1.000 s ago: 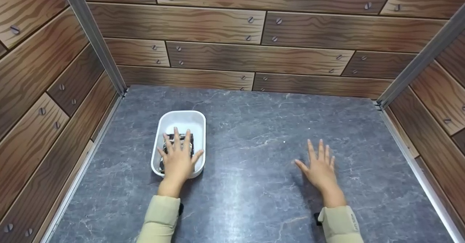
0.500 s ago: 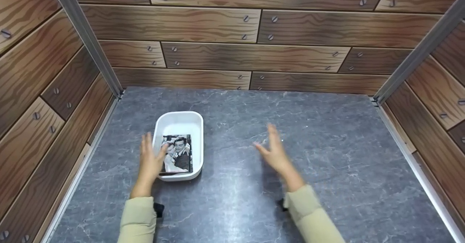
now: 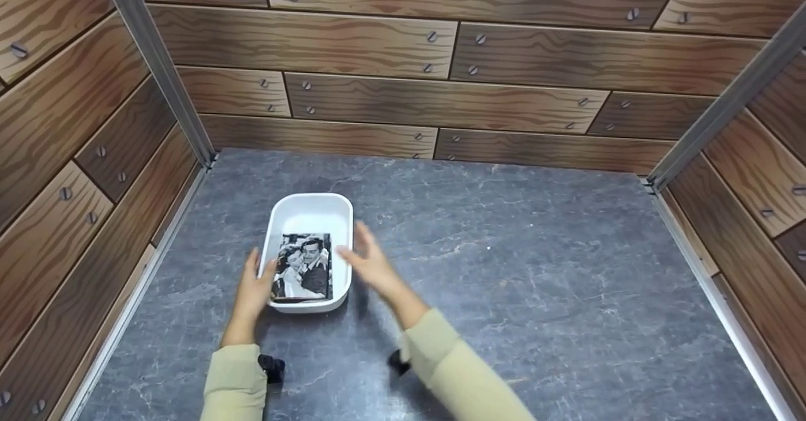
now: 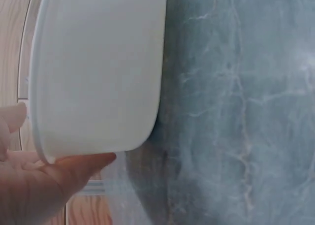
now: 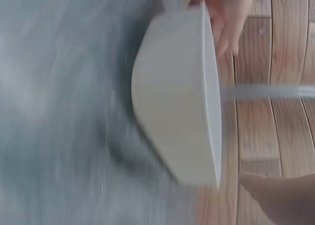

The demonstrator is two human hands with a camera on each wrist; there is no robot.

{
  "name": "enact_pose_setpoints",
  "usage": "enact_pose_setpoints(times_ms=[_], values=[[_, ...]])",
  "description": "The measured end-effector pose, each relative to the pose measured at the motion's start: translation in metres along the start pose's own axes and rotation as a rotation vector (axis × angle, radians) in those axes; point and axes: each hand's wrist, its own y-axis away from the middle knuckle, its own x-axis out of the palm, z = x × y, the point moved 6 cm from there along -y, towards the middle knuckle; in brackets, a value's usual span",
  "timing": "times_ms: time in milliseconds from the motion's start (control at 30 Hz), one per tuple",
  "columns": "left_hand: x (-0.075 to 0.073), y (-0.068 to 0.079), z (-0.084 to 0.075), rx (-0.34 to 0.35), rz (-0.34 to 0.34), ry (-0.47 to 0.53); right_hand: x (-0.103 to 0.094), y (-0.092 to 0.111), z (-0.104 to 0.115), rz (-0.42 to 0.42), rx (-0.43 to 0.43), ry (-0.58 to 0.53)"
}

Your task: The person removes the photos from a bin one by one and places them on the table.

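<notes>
A white rectangular tub (image 3: 313, 202) with rounded corners stands on the dark marbled tabletop. Inside it lies a flat rectangular item (image 3: 305, 276) bearing a black-and-white picture of two people; its exact kind is unclear. My left hand (image 3: 250, 292) is at the tub's left side, fingers straight along the outer wall (image 4: 98, 72) and thumb over the rim. By the right wall my right hand (image 3: 376, 270) has its fingers outspread, the thumb pointing at the rim. In the right wrist view a gap shows between that thumb (image 5: 275, 195) and the tub.
Wood-patterned panels (image 3: 371, 43) enclose the marbled tabletop (image 3: 535, 282) at the back and both sides, with metal corner posts (image 3: 160, 56) between them. A tiny white speck (image 3: 488, 248) lies right of the tub.
My left hand has lifted off the pictured item and shifted to the tub's left wall. My right hand has swept left across the table to the tub's right side. The tub stays put.
</notes>
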Motion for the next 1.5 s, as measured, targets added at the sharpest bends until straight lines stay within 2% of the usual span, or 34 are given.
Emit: enact_pose_setpoints(times_ms=[133, 233, 333, 533, 733, 933, 1267, 1500], values=[[-0.004, 0.0, 0.006, 0.018, -0.045, -0.049, 0.033, -0.007, -0.007, 0.013, 0.073, -0.095], [-0.006, -0.002, 0.009, 0.009, -0.083, -0.039, 0.049, -0.014, -0.015, 0.006, 0.136, -0.155], [-0.01, -0.004, 0.012, -0.02, -0.103, 0.003, 0.06, -0.022, -0.021, 0.0, 0.174, -0.199], [-0.019, -0.002, 0.018, -0.084, -0.085, 0.034, 0.072, -0.033, -0.032, -0.022, 0.226, -0.24], [-0.021, -0.002, 0.02, -0.097, -0.068, 0.068, 0.074, -0.034, -0.041, -0.094, 0.341, -0.224], [-0.013, -0.001, 0.021, -0.105, -0.043, 0.079, 0.071, -0.035, -0.049, -0.122, 0.361, -0.26], [-0.012, -0.001, 0.02, -0.089, -0.057, 0.058, 0.073, -0.037, -0.052, -0.075, 0.394, -0.198], [-0.008, 0.001, 0.018, -0.082, -0.048, 0.057, 0.07, -0.039, -0.054, -0.04, 0.377, -0.142]])
